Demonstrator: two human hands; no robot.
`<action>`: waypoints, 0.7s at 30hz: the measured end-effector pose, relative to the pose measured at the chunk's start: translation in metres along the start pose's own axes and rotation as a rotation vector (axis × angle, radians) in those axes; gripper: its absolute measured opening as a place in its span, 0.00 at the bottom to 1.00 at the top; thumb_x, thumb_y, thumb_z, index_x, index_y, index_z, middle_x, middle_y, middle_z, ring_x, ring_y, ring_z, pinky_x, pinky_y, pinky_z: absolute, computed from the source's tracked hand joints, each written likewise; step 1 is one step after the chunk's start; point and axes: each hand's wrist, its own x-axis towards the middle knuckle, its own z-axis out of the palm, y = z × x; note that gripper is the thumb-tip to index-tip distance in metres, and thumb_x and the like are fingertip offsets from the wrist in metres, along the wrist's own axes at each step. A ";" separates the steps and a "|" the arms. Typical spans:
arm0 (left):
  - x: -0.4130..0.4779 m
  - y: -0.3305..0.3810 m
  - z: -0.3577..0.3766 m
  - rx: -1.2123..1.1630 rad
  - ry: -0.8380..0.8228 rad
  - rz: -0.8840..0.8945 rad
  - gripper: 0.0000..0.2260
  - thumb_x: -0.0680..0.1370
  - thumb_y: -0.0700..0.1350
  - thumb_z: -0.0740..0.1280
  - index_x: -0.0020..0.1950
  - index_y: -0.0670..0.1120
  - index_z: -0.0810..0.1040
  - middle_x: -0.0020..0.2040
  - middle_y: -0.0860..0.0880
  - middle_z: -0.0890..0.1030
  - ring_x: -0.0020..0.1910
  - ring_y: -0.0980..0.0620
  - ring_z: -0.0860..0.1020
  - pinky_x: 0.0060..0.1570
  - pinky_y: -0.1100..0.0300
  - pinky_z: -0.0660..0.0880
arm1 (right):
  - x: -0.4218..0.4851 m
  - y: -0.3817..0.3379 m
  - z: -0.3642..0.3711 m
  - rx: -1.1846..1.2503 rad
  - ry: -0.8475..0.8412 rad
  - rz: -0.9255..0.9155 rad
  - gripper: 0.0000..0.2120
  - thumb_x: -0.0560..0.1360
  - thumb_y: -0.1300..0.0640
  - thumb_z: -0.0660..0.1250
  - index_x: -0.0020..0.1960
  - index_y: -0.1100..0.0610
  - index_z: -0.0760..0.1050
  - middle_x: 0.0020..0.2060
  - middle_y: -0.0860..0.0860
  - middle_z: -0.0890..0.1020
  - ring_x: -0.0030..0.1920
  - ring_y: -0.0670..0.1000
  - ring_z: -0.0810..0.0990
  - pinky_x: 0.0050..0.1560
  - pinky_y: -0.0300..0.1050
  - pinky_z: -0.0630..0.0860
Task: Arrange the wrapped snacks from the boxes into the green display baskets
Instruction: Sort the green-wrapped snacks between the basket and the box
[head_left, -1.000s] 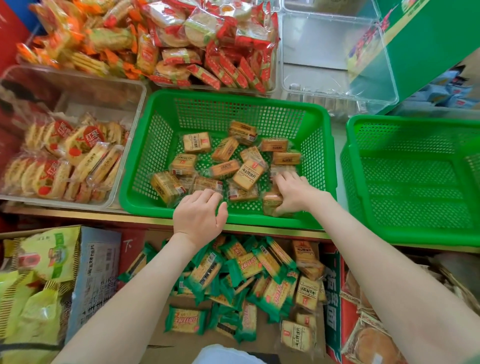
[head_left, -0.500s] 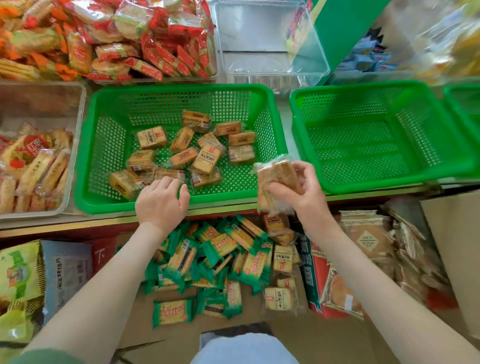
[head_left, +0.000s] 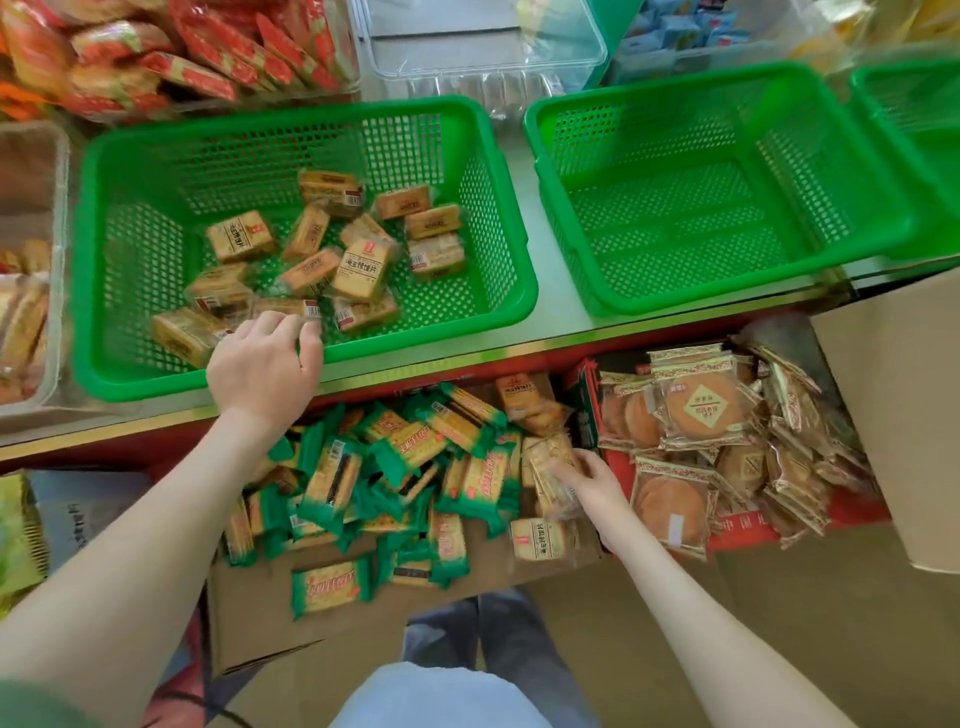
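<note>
the left green basket (head_left: 306, 111) sits on the table (head_left: 561, 335) at ten o'clock of the view. a loose heap of clear-wrapped snacks (head_left: 363, 267) lies on its mesh floor, mostly toward the middle and the near side. the left hand (head_left: 265, 364) rests over the basket's near rim at nine o'clock. its grip is loosely curled, with the fingertips (head_left: 306, 332) touching the nearest pack (head_left: 288, 307) and closing round nothing.

the second green basket (head_left: 675, 85) stands just beside the first at one o'clock, and part of a third basket (head_left: 909, 78) shows at two o'clock.

below the table edge, at six o'clock, an open cardboard box (head_left: 260, 613) holds a jumble of green-wrapped snacks (head_left: 410, 452), with a few clear-wrapped ones along its right side. the right hand (head_left: 589, 486) is down in this box at five o'clock. its fingers lie on a clear-wrapped bundle (head_left: 545, 486), but i cannot tell whether the grip pinches it or only touches it.

at three o'clock a red box (head_left: 748, 530) carries round cakes (head_left: 698, 410) in clear wrap.
</note>
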 end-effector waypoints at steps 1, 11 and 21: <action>0.000 0.000 0.000 -0.002 0.004 -0.003 0.25 0.80 0.50 0.48 0.48 0.37 0.82 0.46 0.37 0.81 0.41 0.37 0.78 0.39 0.51 0.72 | 0.005 0.004 0.000 -0.031 -0.007 -0.030 0.36 0.67 0.35 0.71 0.69 0.53 0.69 0.63 0.52 0.76 0.56 0.53 0.80 0.46 0.45 0.81; -0.001 0.001 0.001 -0.014 -0.060 -0.003 0.25 0.80 0.50 0.48 0.48 0.37 0.80 0.47 0.37 0.81 0.42 0.37 0.78 0.39 0.50 0.73 | -0.005 -0.006 0.008 -0.454 0.195 -0.252 0.32 0.78 0.44 0.63 0.76 0.55 0.58 0.73 0.53 0.63 0.73 0.55 0.58 0.72 0.56 0.58; 0.025 -0.018 -0.014 0.126 -0.274 0.115 0.34 0.76 0.64 0.43 0.66 0.44 0.74 0.72 0.40 0.67 0.73 0.41 0.61 0.72 0.46 0.54 | -0.045 -0.165 0.065 -0.559 0.268 -1.267 0.18 0.77 0.58 0.59 0.66 0.57 0.63 0.55 0.49 0.68 0.53 0.47 0.67 0.57 0.35 0.64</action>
